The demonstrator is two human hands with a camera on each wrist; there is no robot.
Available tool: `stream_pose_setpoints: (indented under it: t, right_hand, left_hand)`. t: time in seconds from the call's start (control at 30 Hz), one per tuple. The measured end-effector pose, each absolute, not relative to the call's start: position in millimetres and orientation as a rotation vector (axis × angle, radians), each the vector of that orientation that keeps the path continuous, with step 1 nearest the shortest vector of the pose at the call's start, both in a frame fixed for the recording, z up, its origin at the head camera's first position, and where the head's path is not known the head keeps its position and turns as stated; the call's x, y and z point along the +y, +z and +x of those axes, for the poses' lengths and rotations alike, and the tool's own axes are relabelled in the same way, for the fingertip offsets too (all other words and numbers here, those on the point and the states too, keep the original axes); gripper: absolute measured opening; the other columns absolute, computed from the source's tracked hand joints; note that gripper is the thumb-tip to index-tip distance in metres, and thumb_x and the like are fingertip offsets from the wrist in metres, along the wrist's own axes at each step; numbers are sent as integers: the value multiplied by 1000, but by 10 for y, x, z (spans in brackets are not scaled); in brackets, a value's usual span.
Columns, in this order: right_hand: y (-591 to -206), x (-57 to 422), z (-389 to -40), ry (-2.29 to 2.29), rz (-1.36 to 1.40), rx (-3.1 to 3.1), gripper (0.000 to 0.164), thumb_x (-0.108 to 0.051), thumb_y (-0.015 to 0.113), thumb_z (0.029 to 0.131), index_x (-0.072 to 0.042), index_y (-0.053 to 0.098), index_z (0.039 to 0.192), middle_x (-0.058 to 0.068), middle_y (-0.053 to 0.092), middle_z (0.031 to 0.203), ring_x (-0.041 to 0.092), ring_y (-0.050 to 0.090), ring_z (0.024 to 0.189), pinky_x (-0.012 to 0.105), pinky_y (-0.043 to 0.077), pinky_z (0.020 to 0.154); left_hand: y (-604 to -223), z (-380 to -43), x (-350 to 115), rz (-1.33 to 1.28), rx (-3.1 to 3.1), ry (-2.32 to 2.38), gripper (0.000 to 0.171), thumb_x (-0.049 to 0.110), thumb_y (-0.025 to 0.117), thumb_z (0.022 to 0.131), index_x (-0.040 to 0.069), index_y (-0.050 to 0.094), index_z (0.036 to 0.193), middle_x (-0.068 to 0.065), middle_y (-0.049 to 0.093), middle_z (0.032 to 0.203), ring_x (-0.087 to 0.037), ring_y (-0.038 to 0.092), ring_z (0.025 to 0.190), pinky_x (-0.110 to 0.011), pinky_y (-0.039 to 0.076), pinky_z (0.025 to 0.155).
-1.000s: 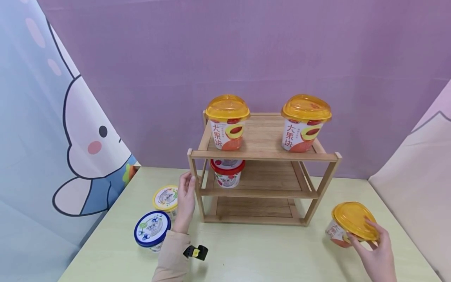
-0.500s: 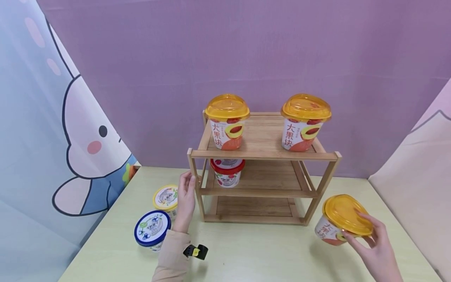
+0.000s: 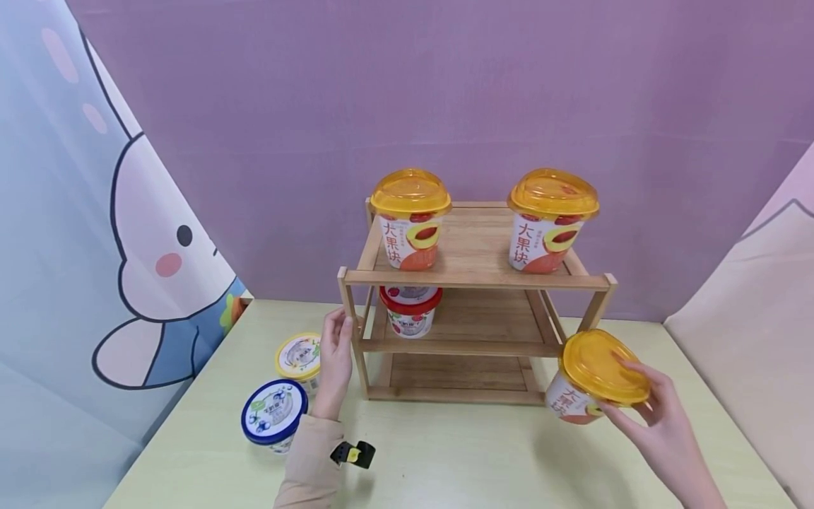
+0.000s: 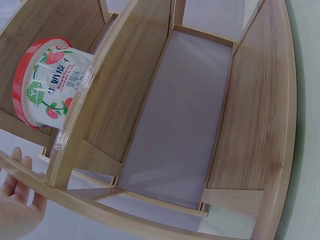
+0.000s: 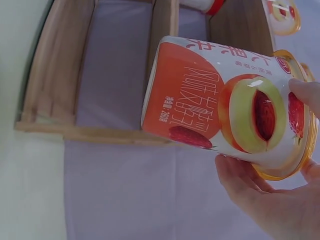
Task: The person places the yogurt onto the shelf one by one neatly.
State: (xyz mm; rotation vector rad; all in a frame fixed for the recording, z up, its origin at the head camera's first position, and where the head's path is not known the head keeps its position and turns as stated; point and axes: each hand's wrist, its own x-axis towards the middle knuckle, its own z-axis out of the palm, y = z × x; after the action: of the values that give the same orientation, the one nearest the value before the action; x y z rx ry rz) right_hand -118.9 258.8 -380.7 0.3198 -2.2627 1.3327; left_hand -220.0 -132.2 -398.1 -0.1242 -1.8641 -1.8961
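Note:
My right hand (image 3: 639, 399) grips a peach cup with an orange lid (image 3: 594, 371) by its rim. It holds the cup tilted in the air, just in front of the right front post of a three-tier wooden rack (image 3: 477, 280). In the right wrist view the peach cup (image 5: 220, 105) lies sideways in my right hand (image 5: 265, 200), before the rack's lower tiers (image 5: 55, 90). My left hand (image 3: 335, 343) rests with straight fingers against the rack's left front post. The left wrist view shows my left hand (image 4: 17, 205) on the rack frame (image 4: 255, 100).
Two more peach cups (image 3: 410, 219) (image 3: 552, 220) stand on the top shelf. A red-lidded strawberry cup (image 3: 410, 311) (image 4: 52, 80) sits at the left of the middle shelf. A yellow-lidded tub (image 3: 297, 355) and a blue-lidded tub (image 3: 275, 412) stand on the table left of my left hand. Backdrops close in the sides.
My right hand has lifted the peach cup off the table and carried it up and left toward the rack. My left hand has stayed put.

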Motion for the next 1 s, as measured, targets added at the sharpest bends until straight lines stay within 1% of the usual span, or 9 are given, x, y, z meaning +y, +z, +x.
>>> stream_pose_setpoints:
  t: [0.07, 0.17, 0.3, 0.47, 0.6, 0.67, 0.73, 0.9, 1.0]
  right_hand:
    - [-3769, 2556, -1221, 1330, 330, -2273, 68, 22, 62, 66, 3, 35, 125, -12, 40, 124, -6, 44, 102, 4, 36, 81]
    - [-3712, 2512, -1270, 1301, 346, -2296, 67, 19, 64, 67, -3, 37, 125, -11, 39, 120, -7, 43, 100, 3, 36, 80]
    - [-3631, 2448, -1333, 1295, 383, -2292, 65, 17, 64, 68, -3, 38, 124, -7, 40, 118, -7, 44, 100, 4, 36, 81]
    - [-3555, 2378, -1424, 1290, 410, -2301, 61, 14, 65, 69, 0, 39, 123, -8, 38, 118, -8, 42, 100, 3, 36, 80]
    - [-3501, 2322, -1498, 1291, 450, -2300, 60, 15, 65, 69, 5, 38, 122, -13, 35, 119, -8, 41, 101, 3, 36, 80]
    - [-3470, 2301, -1530, 1295, 466, -2298, 60, 15, 65, 69, 5, 38, 122, -12, 35, 119, -8, 41, 101, 3, 36, 80]
    - [-3437, 2283, -1556, 1291, 472, -2307, 61, 14, 65, 70, 3, 38, 123, -8, 36, 119, -8, 41, 101, 3, 35, 81]
    - [-3367, 2259, -1634, 1265, 462, -2356, 61, 7, 67, 72, 0, 37, 124, 8, 36, 120, -8, 39, 101, 2, 34, 80]
    - [-3341, 2251, -1687, 1249, 452, -2386, 60, 3, 68, 73, 0, 36, 124, 12, 36, 122, -7, 38, 100, 2, 34, 79]
  left_hand:
    - [-3983, -2200, -1325, -116, -1873, -1896, 31, 21, 38, 95, -1, 41, 117, -8, 51, 102, -20, 49, 103, -21, 38, 85]
    - [-3983, -2202, -1329, -110, -1887, -1895, 31, 20, 38, 96, -1, 41, 118, -12, 51, 105, -20, 48, 103, -23, 38, 86]
    - [-3977, -2207, -1330, -107, -1903, -1893, 31, 20, 38, 96, -1, 41, 118, -14, 50, 107, -19, 48, 104, -24, 38, 88]
    - [-3974, -2210, -1329, -112, -1909, -1885, 31, 20, 38, 96, -1, 40, 118, -10, 50, 107, -21, 48, 106, -24, 38, 88]
    - [-3979, -2205, -1329, -114, -1901, -1887, 30, 19, 38, 96, -1, 41, 118, -14, 50, 107, -23, 48, 105, -25, 38, 88]
    - [-3981, -2201, -1329, -116, -1902, -1890, 31, 19, 38, 96, -1, 40, 118, -16, 50, 109, -24, 48, 106, -25, 38, 89]
    - [-3983, -2197, -1329, -116, -1902, -1892, 31, 20, 38, 96, -1, 40, 118, -17, 49, 110, -24, 47, 107, -27, 38, 89]
    - [-3983, -2188, -1331, -118, -1899, -1898, 34, 24, 38, 95, -1, 40, 119, -17, 49, 110, -24, 46, 108, -28, 37, 89]
    - [-3986, -2191, -1332, -118, -1897, -1899, 34, 23, 38, 95, -1, 40, 119, -16, 49, 109, -23, 46, 107, -26, 37, 89]
